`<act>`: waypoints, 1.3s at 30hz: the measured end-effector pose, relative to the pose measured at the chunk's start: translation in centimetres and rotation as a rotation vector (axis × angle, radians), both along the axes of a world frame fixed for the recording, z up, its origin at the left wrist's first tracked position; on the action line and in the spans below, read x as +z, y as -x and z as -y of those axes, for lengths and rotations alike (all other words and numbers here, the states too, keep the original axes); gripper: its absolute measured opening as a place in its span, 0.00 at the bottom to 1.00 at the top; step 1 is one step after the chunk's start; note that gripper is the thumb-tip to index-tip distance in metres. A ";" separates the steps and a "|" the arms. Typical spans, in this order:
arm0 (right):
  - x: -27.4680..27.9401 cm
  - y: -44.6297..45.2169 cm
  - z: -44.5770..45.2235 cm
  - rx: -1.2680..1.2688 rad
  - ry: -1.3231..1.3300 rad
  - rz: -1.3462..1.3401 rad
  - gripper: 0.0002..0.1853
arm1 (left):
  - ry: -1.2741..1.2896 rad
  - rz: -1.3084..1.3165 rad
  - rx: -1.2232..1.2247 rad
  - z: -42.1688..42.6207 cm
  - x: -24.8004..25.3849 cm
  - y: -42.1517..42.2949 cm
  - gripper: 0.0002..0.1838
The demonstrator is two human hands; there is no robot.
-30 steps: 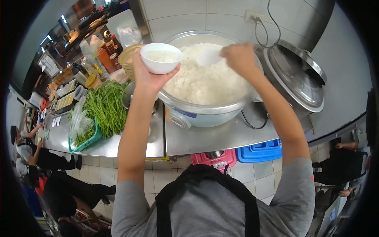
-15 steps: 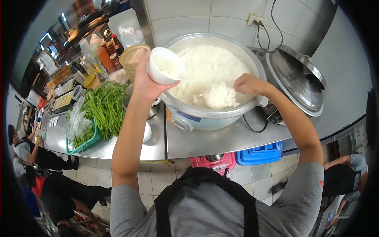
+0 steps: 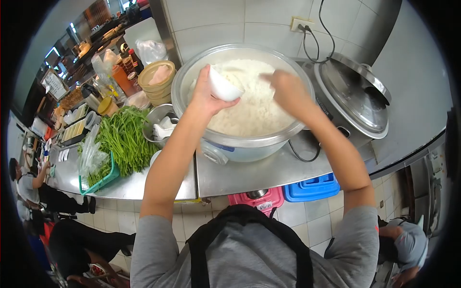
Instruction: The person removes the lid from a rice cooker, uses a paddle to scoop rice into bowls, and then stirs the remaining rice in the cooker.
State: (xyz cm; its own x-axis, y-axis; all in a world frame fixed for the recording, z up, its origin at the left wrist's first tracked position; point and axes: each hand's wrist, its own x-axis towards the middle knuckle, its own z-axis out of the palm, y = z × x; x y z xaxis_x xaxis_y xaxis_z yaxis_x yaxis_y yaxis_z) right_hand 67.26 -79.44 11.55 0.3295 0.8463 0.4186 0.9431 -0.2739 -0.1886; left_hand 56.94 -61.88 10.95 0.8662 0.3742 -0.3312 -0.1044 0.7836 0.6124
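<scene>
The left hand's (image 3: 207,100) fingers wrap round the side and base of a small white round bowl (image 3: 225,87), which tilts above the left rim of a large round silvery pot (image 3: 242,142), while the right hand's (image 3: 287,91) fingers curl above loose white cooked rice (image 3: 254,120), too blurred to tell their grip. The pot stands near the front edge of a shiny stainless-steel counter (image 3: 240,175), with leafy green stalks (image 3: 126,144) near that edge farther left.
</scene>
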 end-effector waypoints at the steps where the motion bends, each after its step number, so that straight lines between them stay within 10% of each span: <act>1: 1.2 -0.4 -0.5 -0.171 0.070 0.123 0.24 | -0.008 -0.041 0.049 -0.3 0.3 0.5 0.29; 5: -3.0 -3.9 -2.8 -0.047 0.297 0.588 0.20 | 0.012 0.042 0.126 -0.8 2.6 3.2 0.26; 10: -2.2 -1.1 1.5 0.149 0.323 0.430 0.16 | -0.071 0.116 0.076 -2.1 3.2 5.5 0.25; 21: 0.9 -4.6 2.1 0.105 0.385 -0.799 0.12 | -0.020 0.129 0.016 -3.0 1.6 6.5 0.33; 27: 2.3 0.1 0.0 0.004 -0.033 -0.610 0.21 | 0.027 0.117 0.036 -1.3 1.1 4.7 0.32; 30: -1.5 3.2 -2.3 0.118 -0.085 -0.114 0.21 | 0.063 0.109 0.012 -0.6 0.6 2.5 0.31; 39: 1.5 -0.3 -2.2 0.069 -0.064 0.031 0.18 | 0.030 0.016 0.067 -1.3 0.3 2.8 0.28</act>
State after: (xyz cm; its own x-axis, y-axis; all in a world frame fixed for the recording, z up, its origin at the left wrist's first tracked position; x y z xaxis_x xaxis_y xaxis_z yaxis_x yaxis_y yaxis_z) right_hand 67.51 -77.24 13.03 0.2573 0.8378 0.4816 0.9650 -0.1966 -0.1735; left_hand 54.09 -60.60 11.27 0.8449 0.4217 -0.3291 -0.1672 0.7926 0.5863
